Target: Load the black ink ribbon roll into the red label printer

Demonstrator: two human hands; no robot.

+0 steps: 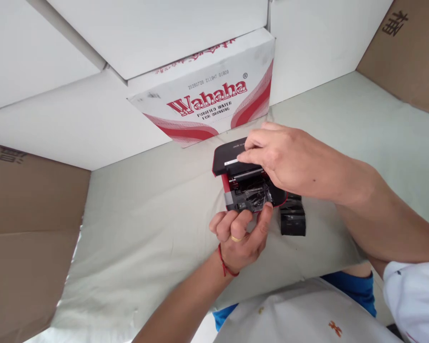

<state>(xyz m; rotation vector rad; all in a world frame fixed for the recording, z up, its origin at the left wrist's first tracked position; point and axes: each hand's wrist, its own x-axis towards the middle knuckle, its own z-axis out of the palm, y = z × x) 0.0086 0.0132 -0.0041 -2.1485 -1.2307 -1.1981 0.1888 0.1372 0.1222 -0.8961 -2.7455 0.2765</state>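
A black-and-red device [232, 202] with a roller in its opening is tilted up at the middle of the table; I cannot tell its exact kind. Crinkled clear film shows inside the opening. My left hand [241, 233] grips the near edge from below, with the thumb at the lower right of the opening. Over the device's black top part, with a small white label, lies my right hand [282, 155], fingers bent and fingertips pressed beside the label. Its palm hides the right side of the device. Close by on the right lies a shiny black ridged piece [293, 221].
A white and red Wahaha water carton [207, 102] stands behind the device, against white panels [307, 47]. Brown cardboard boxes stand at the left [32, 238] and the far right [407, 57]. A wrinkled pale green cloth [136, 214] covers the table.
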